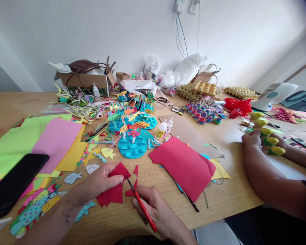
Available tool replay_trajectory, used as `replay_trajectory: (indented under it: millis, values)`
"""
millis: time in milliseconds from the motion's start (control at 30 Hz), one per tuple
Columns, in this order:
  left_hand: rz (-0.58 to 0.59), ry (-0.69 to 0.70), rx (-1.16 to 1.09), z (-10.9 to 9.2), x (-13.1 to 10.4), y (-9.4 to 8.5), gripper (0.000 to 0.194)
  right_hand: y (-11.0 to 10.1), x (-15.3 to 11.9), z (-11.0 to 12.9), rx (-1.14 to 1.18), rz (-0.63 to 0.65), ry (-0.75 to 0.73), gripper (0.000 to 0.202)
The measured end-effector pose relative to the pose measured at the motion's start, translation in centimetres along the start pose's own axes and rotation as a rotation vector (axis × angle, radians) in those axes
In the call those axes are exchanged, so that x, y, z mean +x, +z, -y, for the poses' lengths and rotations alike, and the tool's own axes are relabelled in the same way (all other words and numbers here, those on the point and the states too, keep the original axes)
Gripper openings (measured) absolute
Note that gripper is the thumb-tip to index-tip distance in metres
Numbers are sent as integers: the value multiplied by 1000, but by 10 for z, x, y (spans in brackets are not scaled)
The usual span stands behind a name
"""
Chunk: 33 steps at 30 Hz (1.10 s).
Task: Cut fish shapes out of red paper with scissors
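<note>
My left hand [109, 178] pinches a piece of red paper [114, 194] near the front edge of the table. In my right hand [151, 204] is a pair of scissors [142, 204] with red handles, its blade tips at the right edge of that paper. A thin red offcut [135, 177] lies just right of the piece. Farther right rests a large red sheet [185, 166]. Fish cut-outs, among them a yellow one [108, 153] and a blue-grey one [72, 177], lie around my left hand and forearm.
Blue discs [132, 146] with paper fish stand mid-table, beside white glue bottles [161, 130]. A black phone [17, 183] and coloured sheets [12, 143] lie left. At right, another person's hands hold yellow-green pieces [272, 141]. Boxes [85, 80] and egg trays [199, 89] sit behind.
</note>
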<state>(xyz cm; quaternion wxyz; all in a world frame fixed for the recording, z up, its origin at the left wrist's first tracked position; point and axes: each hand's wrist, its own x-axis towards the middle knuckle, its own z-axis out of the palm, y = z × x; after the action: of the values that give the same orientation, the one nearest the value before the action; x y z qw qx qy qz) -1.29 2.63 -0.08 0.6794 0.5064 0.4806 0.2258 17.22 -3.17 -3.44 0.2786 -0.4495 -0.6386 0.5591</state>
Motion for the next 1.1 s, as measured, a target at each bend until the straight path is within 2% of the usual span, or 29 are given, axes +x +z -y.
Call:
replay_trajectory:
  millis: [200,333,400,467,500,567,633,700,833,900,1100]
  values:
    - [82,32,10,-2,3,-6,8,-6,-3,3,-76,31,-14,33]
    - [128,67,-52,-9,-1,-6,9,-2,-1,0,81,15,14,36]
    - [68,119,-199,-8,-4,-4,14,2,2,-3,263,0,31,41]
    - [-57,190,-405,-2,-7,2,21,7,7,-5,402,-42,32,47]
    - [-128,241,-493,3,-9,6,25,10,9,-6,445,-73,25,49]
    - [-192,293,-585,12,-9,14,31,15,14,-7,495,-132,-1,51]
    - [-232,357,-551,20,-7,23,27,21,17,-6,530,-159,-11,52]
    - [-262,354,-507,25,-3,29,24,26,20,-5,556,-143,7,54]
    - [-485,300,-470,28,7,32,21,33,22,-2,552,-96,48,58]
    - [-560,294,-456,27,9,32,21,33,22,-1,531,-84,49,59]
    - [-578,277,-406,22,5,33,22,28,19,4,478,-70,20,57]
